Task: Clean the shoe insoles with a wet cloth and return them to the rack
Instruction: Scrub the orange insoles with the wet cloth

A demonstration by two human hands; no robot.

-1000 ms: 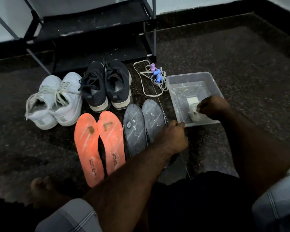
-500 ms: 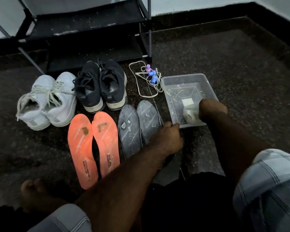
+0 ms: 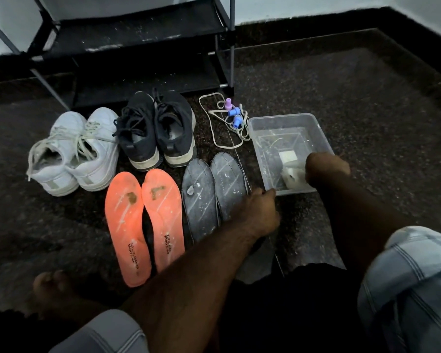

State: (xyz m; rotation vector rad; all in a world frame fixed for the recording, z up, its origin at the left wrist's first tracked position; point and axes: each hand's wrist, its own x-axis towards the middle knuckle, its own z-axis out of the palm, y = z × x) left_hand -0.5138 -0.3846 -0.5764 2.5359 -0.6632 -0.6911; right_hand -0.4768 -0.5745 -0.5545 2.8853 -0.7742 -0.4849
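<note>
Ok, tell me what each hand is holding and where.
Right hand grips the white cloth at its near end, inside the tub. Left hand rests on the right grey insole; grip unclear.

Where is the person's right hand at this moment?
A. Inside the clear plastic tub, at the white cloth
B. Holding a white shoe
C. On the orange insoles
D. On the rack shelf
A: the right hand reaches into the clear tub, at the white cloth.

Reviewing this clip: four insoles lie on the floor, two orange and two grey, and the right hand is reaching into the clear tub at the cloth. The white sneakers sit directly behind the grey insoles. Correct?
Not quite. The head view shows the black sneakers, not the white sneakers, behind the grey insoles. The rest holds: orange insoles, right hand in the clear tub at the cloth.
</note>
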